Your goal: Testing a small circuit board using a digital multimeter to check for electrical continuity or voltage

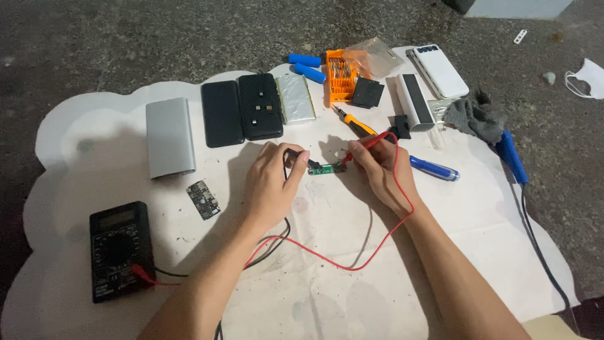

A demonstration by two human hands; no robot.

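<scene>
Your left hand [269, 182] pinches the black probe [294, 155] and your right hand [380, 173] pinches the red probe [368, 146]; the small green circuit board [326, 169] lies between the 2 tips, its long axis running from one hand to the other, about equally near both. Counted: 1 black multimeter [121, 250] outboard of the left hand, 1 loose dark board [202, 199], 2 blue cells [308, 67] beyond
</scene>
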